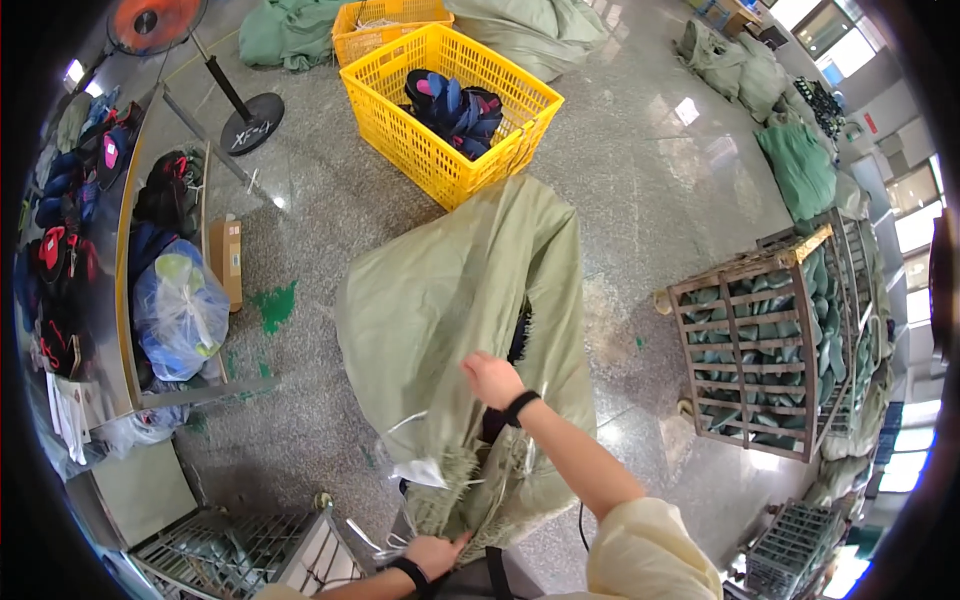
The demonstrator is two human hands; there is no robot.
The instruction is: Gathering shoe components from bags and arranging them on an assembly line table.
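Big green sack [420,285] is on the floor right in front of me, just short of the yellow crate [395,145]; can't tell if they touch. Right hand [492,382] is in a fist, fingers bunched on cloth beside the long opening. Left hand [434,554] is low at the frayed edge [452,478], fingers looking pinched on it, though mostly hidden from me. Dark contents [521,335] show in the gap; can't tell what or how many. My read: woven shell, soft and floppy, slightly slick, not fragile; probably bulky, weight unclear. I'd take a full fistful of doubled cloth, not single frayed strands, since those could pull out. White tag [420,472] hangs near the edge; I'd avoid gripping that.
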